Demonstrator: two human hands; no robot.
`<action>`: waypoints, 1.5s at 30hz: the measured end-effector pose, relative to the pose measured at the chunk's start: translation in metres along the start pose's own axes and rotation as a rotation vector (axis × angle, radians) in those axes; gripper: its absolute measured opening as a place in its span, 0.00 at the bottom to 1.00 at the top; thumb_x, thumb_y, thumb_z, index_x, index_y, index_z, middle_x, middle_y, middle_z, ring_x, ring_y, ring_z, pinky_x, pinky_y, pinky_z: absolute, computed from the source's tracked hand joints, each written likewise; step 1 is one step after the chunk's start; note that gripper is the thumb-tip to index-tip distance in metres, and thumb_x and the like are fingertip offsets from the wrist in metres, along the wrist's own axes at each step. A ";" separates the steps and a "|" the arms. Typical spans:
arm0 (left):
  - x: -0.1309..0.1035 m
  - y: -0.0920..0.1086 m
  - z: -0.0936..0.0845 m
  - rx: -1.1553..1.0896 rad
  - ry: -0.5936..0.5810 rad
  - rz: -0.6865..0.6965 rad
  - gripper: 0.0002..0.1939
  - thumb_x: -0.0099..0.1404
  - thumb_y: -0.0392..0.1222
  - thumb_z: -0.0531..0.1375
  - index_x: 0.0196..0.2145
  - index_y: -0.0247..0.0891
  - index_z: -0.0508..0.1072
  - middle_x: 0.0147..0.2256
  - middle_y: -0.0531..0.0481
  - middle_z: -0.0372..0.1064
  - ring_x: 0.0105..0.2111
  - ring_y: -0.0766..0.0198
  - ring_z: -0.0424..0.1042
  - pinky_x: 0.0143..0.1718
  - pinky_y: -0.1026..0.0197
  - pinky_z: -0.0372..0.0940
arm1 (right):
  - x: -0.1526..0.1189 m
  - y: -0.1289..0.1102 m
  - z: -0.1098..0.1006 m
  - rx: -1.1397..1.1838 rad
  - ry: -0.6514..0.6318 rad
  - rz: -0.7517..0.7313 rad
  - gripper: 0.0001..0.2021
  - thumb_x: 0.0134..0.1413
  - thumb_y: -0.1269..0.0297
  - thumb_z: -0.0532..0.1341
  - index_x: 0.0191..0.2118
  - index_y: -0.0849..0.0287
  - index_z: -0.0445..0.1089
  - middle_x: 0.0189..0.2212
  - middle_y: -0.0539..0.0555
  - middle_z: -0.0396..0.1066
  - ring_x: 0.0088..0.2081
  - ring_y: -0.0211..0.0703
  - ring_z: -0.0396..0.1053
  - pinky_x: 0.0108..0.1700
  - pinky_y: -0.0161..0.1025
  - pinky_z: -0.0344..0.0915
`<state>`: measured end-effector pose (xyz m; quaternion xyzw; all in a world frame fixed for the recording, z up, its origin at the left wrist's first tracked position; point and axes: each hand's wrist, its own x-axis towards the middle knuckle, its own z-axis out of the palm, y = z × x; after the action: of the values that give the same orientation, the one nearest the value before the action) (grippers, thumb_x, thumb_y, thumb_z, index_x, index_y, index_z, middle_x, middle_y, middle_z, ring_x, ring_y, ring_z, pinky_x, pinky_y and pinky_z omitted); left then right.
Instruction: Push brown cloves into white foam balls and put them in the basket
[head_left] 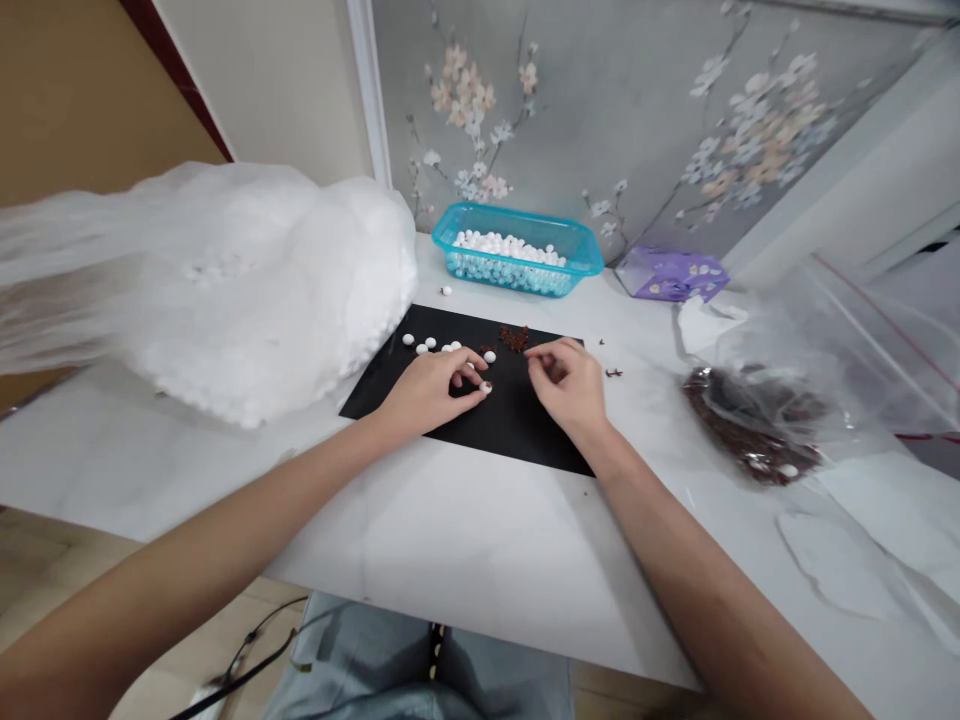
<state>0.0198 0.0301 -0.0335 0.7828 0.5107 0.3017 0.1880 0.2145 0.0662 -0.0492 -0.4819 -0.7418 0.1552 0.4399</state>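
Mat [517,435], black and flat on the counter [420,520], carries the working materials. Left hand [433,390]: thumb and fingertips grasp one white ball [486,388], which bears a small reddish-brown spot, above the near half of the mat. Right hand [568,385]: fingers curled, with thumb and forefinger drawn together just beside the pile [514,339] of brown bits; whether anything is pinched between them cannot be told. Loose balls [408,340], also white, lie along the far left part of the mat, some partly hidden by the left hand; another [490,357] rests between the hands, near the pile. Behind the mat, a blue tray [579,240] contains many white balls, with a single stray ball [446,291] in front of it. To the left, a large translucent bag [262,290] bulges with white contents. To the right, a few stray bits [614,373] lie beside the mat; farther right is a clear pouch [757,430] of brown material, with a purple packet [679,275] behind, against the floral wall [630,110].
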 end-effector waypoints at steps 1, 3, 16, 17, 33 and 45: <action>0.000 0.000 0.000 0.030 -0.003 0.025 0.10 0.57 0.43 0.59 0.38 0.40 0.70 0.33 0.53 0.74 0.30 0.66 0.70 0.34 0.63 0.63 | 0.001 0.003 -0.002 -0.097 0.021 0.009 0.11 0.50 0.67 0.54 0.35 0.60 0.73 0.31 0.53 0.66 0.24 0.36 0.63 0.27 0.36 0.61; 0.000 0.001 0.000 0.095 -0.002 0.075 0.09 0.58 0.42 0.58 0.37 0.40 0.73 0.33 0.52 0.74 0.30 0.65 0.70 0.35 0.62 0.62 | 0.003 0.006 -0.004 -0.267 -0.005 0.045 0.15 0.51 0.67 0.53 0.43 0.58 0.71 0.40 0.56 0.67 0.30 0.41 0.66 0.31 0.39 0.63; 0.000 -0.003 -0.012 0.181 0.033 0.011 0.13 0.60 0.44 0.55 0.42 0.41 0.72 0.34 0.53 0.73 0.23 0.69 0.65 0.28 0.64 0.58 | 0.003 0.007 -0.004 -0.394 -0.045 0.187 0.12 0.52 0.69 0.50 0.37 0.61 0.71 0.40 0.58 0.70 0.38 0.48 0.68 0.41 0.43 0.64; 0.000 -0.002 -0.012 0.182 0.027 0.004 0.14 0.60 0.45 0.56 0.43 0.42 0.72 0.35 0.54 0.73 0.23 0.69 0.64 0.28 0.64 0.58 | 0.003 0.008 -0.004 -0.381 -0.030 0.182 0.12 0.51 0.70 0.51 0.35 0.61 0.70 0.39 0.58 0.70 0.38 0.48 0.68 0.41 0.43 0.64; 0.004 -0.023 -0.018 0.385 0.043 -0.071 0.18 0.68 0.43 0.44 0.47 0.42 0.68 0.51 0.48 0.67 0.52 0.57 0.61 0.55 0.48 0.45 | 0.001 0.019 -0.004 -0.164 0.126 0.188 0.08 0.52 0.65 0.51 0.33 0.59 0.65 0.30 0.56 0.70 0.29 0.44 0.65 0.35 0.42 0.62; 0.006 -0.014 -0.022 0.316 0.076 -0.054 0.09 0.62 0.45 0.53 0.36 0.41 0.70 0.36 0.52 0.73 0.41 0.60 0.67 0.53 0.51 0.48 | 0.002 0.020 -0.003 -0.115 0.121 0.202 0.09 0.50 0.63 0.54 0.33 0.60 0.69 0.29 0.57 0.71 0.28 0.44 0.64 0.34 0.43 0.62</action>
<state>-0.0028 0.0412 -0.0237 0.7767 0.5793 0.2420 0.0511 0.2286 0.0768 -0.0599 -0.5871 -0.6692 0.1269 0.4375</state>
